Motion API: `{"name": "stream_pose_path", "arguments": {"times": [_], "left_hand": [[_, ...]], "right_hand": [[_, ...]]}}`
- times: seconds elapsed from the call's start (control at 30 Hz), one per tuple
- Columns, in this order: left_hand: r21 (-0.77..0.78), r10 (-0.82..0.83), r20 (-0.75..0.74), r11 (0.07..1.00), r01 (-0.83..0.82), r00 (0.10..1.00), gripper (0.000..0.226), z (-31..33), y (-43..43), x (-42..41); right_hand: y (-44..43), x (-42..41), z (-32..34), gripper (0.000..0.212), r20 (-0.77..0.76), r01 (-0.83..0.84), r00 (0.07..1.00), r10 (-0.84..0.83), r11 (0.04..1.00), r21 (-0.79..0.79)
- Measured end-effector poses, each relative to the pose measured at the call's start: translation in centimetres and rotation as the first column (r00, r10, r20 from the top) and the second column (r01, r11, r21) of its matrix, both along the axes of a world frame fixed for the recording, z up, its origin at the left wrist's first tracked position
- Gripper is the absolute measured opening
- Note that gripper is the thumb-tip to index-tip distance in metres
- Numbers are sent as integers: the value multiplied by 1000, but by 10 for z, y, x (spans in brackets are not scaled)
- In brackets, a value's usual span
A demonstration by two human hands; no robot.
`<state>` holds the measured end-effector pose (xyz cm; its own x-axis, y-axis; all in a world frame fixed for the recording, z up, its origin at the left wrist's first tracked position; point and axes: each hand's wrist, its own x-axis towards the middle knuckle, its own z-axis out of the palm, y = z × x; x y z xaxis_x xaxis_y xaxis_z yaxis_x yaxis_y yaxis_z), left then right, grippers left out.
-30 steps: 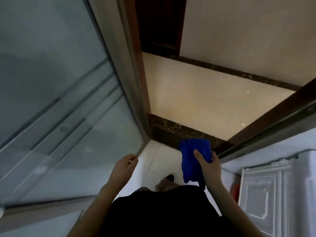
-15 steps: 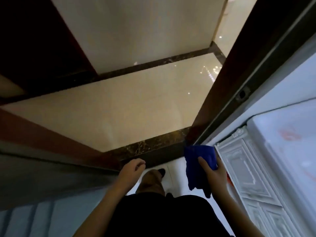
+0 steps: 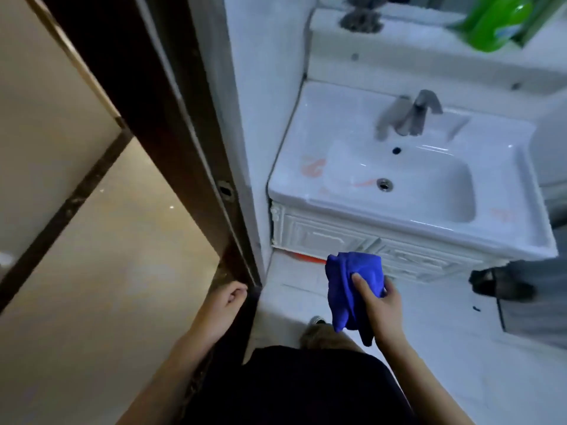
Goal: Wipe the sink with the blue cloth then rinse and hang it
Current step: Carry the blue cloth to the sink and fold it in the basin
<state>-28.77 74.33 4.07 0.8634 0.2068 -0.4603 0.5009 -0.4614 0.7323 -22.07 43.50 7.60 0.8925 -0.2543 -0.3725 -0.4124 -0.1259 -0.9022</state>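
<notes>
Fingers of my right hand (image 3: 382, 305) pinch the bunched blue cloth (image 3: 343, 282) — beyond them the cabinet front (image 3: 319, 237), then the sink (image 3: 293, 191). My left hand (image 3: 224, 302): fingers loosely curled, empty, beside the door frame (image 3: 159, 118).

Sink (image 3: 310, 182) stands right of door frame (image 3: 171, 118).

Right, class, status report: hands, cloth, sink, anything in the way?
Right hand grips blue cloth, short of sink. Left hand loosely curled, empty. Orange marks on sink rim; nothing blocking.
</notes>
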Motion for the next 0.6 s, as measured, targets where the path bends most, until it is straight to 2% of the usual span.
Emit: {"name": "stream_pose_path", "arguments": {"times": [0.17,0.27,0.4,0.6], "left_hand": [[-25,-258,-41,966,257,965,11,-15,-66,56],[-26,-353,-71,935,352,933,21,-23,-108,87],[-42,-361,-74,932,359,930,22,-21,-166,132],[-50,-289,12,956,289,957,13,-4,-229,203]], "right_hand": [[-59,-3,-16,24,-60,213,975,-216,976,-49],[-98,11,-30,26,-93,267,958,-270,963,-48],[-149,58,-36,30,-125,256,957,-263,964,-64],[-201,151,-10,32,-53,156,986,-160,985,-71]]}}
